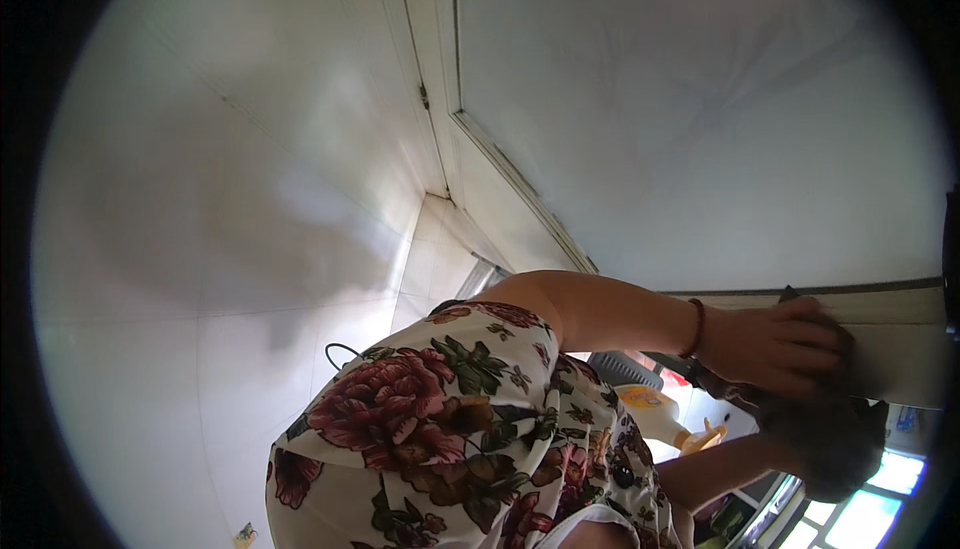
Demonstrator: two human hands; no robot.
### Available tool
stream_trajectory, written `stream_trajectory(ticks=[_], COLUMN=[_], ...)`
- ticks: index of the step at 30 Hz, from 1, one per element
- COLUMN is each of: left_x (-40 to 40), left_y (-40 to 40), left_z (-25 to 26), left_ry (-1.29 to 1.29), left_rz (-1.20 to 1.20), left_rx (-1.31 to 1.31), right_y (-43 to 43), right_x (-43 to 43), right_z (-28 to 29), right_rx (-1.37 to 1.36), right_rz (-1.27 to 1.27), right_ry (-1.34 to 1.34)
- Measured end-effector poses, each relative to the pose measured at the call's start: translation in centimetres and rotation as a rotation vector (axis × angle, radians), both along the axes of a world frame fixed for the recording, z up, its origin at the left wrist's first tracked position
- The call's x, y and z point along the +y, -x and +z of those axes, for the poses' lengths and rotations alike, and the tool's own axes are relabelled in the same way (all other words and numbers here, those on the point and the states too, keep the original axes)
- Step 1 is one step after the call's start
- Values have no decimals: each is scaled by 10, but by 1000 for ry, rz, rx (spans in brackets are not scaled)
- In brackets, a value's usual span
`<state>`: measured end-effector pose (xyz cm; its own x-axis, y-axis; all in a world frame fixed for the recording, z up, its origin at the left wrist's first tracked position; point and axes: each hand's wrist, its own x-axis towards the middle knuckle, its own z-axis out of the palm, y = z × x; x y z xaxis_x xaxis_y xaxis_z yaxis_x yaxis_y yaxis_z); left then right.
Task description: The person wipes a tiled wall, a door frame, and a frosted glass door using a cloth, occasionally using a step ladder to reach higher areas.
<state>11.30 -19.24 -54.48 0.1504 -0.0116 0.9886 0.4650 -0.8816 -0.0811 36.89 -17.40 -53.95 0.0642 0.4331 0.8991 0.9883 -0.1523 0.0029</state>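
My left hand (pixel 795 346), with a dark red band on its wrist, reaches to the right side of the view. Its fingers are curled on a dark, blurred, cloth-like item (pixel 832 436) beside a pale panel edge. My right forearm (pixel 720 470) reaches towards the same dark item from below; my right hand (pixel 795 455) is mostly hidden there, so its grip is unclear. A white plastic bottle (pixel 652 414) with a yellow label and an orange-yellow top stands between my arms and my floral shirt.
A large pale panel (pixel 675 121) with a dark-edged frame fills the upper right. Pale tiled surfaces (pixel 255 369) lie on the left. A grey ribbed object (pixel 625 370) is near the bottle. A bright window (pixel 862 515) shows at the lower right.
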Motion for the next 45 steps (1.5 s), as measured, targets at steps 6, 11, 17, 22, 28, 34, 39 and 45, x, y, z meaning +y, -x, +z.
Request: stream_trajectory(ticks=[6, 11, 17, 22, 28, 34, 39, 45], left_x=[-33, -82, -127, -103, -31, -15, -31, -41], left_y=[47, 117, 173, 248, 357, 346, 283, 177], left_z=[-67, -174, -324, -299, -308, -332, -364, -317], left_ry=[553, 1247, 1567, 1386, 1237, 1322, 1456, 1576], left_rz=[-326, -303, -150, -136, 477, -54, 593, 529], left_rx=[-210, -815, -1238, -1910, -1305, -1647, -1068, -956], right_y=[84, 210, 256, 313, 405, 390, 283, 249], right_x=[-57, -76, -50, -39, -9, -10, -11, -17], right_z=[-19, -76, -210, -222, -223, -251, -317, -283], right_rx=[-104, 927, 1821, 2083, 2018, 2467, 1990, 2581], right_rz=[319, 1179, 806, 582, 357, 217, 759, 115], right_ry=[293, 817, 1818, 1953, 1918, 1621, 1545, 973])
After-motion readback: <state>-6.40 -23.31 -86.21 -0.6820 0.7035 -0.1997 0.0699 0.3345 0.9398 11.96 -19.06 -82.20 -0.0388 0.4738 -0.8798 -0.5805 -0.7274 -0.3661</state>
